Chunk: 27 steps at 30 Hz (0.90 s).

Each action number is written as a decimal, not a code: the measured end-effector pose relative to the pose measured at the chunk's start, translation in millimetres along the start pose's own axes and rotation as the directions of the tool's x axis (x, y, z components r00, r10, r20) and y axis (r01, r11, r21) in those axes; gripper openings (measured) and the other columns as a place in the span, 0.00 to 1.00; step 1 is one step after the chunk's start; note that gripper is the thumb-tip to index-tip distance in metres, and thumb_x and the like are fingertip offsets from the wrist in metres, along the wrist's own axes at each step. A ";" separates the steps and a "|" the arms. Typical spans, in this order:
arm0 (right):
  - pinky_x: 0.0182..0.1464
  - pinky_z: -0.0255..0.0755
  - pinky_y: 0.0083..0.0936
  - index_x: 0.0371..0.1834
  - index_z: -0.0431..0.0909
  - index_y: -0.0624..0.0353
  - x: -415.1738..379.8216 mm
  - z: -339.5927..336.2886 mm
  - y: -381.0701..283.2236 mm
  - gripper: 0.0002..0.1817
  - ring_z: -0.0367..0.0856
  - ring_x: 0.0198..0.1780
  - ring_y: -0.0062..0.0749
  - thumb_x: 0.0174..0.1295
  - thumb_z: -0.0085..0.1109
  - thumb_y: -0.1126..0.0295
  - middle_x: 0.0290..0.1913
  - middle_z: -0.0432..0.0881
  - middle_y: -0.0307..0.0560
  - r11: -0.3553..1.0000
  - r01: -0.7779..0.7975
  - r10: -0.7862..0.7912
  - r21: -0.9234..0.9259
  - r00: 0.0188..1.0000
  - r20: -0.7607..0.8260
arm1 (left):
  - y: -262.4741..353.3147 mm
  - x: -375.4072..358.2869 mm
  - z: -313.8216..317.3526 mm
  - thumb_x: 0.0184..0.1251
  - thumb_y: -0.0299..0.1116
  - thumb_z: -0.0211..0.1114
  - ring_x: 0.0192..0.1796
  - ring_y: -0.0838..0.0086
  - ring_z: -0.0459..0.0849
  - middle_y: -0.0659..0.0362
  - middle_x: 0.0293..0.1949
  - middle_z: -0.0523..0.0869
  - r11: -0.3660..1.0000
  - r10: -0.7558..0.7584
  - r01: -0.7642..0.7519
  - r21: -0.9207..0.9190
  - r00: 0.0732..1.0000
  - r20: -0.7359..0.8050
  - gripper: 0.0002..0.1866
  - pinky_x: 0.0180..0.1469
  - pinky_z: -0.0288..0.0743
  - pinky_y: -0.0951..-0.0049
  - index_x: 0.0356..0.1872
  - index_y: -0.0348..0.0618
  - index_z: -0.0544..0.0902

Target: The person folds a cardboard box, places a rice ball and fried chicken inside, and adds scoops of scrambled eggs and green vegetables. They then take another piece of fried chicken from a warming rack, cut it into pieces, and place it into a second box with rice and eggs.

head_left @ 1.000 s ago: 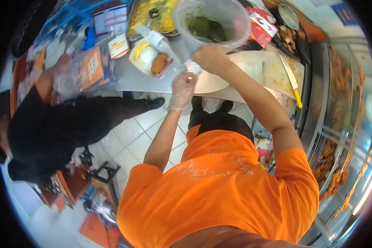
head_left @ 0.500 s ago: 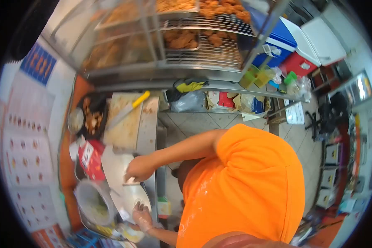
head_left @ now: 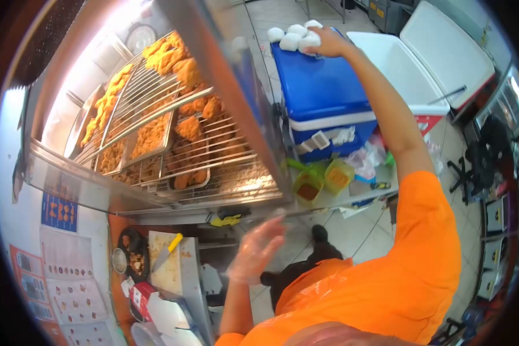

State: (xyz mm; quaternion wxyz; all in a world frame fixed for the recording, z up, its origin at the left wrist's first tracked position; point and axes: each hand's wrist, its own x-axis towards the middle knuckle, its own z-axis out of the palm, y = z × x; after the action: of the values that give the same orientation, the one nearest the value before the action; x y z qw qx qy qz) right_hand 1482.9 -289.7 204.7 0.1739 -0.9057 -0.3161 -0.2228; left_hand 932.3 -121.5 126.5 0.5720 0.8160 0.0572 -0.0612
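Note:
My right hand (head_left: 327, 42) is bare and reaches to the far left corner of a blue cooler lid (head_left: 323, 81). Its fingers and thumb are closed round one white rounded item (head_left: 310, 41), part of a small cluster of similar pieces. My left hand (head_left: 258, 249), in a clear glove, is raised in front of the food cabinet with its fingers apart and nothing in them. Below and left of it, an open white and red box (head_left: 167, 314) lies on the counter, near a cutting board (head_left: 173, 271) with a yellow-handled knife (head_left: 168, 251).
A lit cabinet (head_left: 98, 184) holds fried chicken (head_left: 189, 72) on wire racks at the upper left. Two sauce tubs (head_left: 308, 187) stand on a ledge before the blue cooler. An open red and white cooler (head_left: 392, 69) is at the right. Charts hang on the left wall.
The view has swung up and right. My right hand has left the white box on the counter and reached the white items on the blue cooler. My left hand has lifted off the box.

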 end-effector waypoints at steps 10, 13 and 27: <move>0.59 0.75 0.49 0.65 0.68 0.44 -9.3 -2.4 1.2 0.36 0.77 0.59 0.64 0.49 0.73 0.62 0.62 0.67 0.66 0.999 -0.048 0.052 -0.020 0.944 0.326 | 124.6 168.2 62.9 0.80 0.44 0.51 0.66 0.57 0.75 0.46 0.69 0.69 0.542 -0.050 0.128 -0.830 0.991 0.121 0.31 0.69 0.70 0.58 0.78 0.43 0.56; 0.57 0.73 0.46 0.62 0.70 0.46 -52.5 -41.7 0.2 0.34 0.77 0.54 0.61 0.49 0.73 0.62 0.58 0.71 0.63 0.966 0.073 -0.174 0.248 0.895 0.411 | 101.9 202.8 76.5 0.80 0.50 0.51 0.68 0.53 0.72 0.43 0.70 0.64 0.305 0.036 0.058 -0.951 0.997 0.072 0.36 0.72 0.68 0.53 0.79 0.44 0.49; 0.66 0.70 0.42 0.69 0.67 0.65 175.3 164.0 214.0 0.36 0.75 0.65 0.46 0.63 0.64 0.54 0.65 0.76 0.59 0.835 0.396 -0.515 0.382 0.806 0.291 | 49.9 145.0 90.3 0.72 0.69 0.50 0.57 0.64 0.84 0.58 0.59 0.82 0.070 -0.100 0.045 -0.997 0.994 0.038 0.37 0.56 0.80 0.58 0.69 0.51 0.70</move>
State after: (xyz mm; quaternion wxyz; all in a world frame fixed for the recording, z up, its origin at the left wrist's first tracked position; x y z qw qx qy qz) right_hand 1793.0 -286.5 119.7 0.1861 -0.7894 -0.5844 -0.0262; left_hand 1080.4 -220.0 118.2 0.9690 0.2060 0.1354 -0.0179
